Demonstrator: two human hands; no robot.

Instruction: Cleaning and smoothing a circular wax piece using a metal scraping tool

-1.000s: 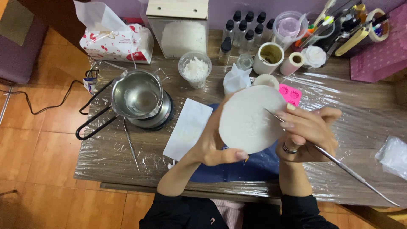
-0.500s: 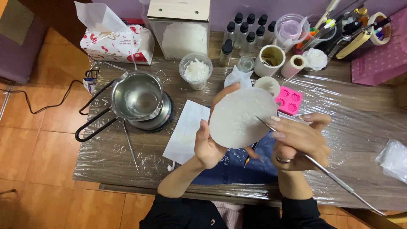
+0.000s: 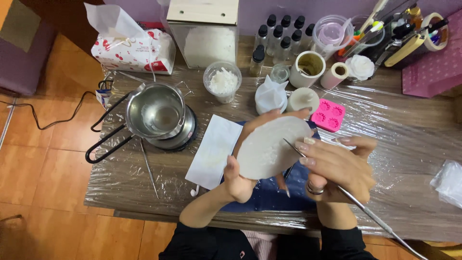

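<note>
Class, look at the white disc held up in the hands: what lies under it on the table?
Under the white disc a dark blue mat shows, with a white sheet left of it. The mat's middle is covered by the disc and both hands, left hand and right hand.

camera: a single head-worn view, looking steeply down from above the person's own chest and arms.
facing: toward the far edge of the counter, where bottles and a box line the wall.
nearness: close; the left hand and right hand fill the middle, above the near edge.
coverage: the counter's left edge and wooden floor show; its right end is cut off.
shared views: only this one view.
</note>
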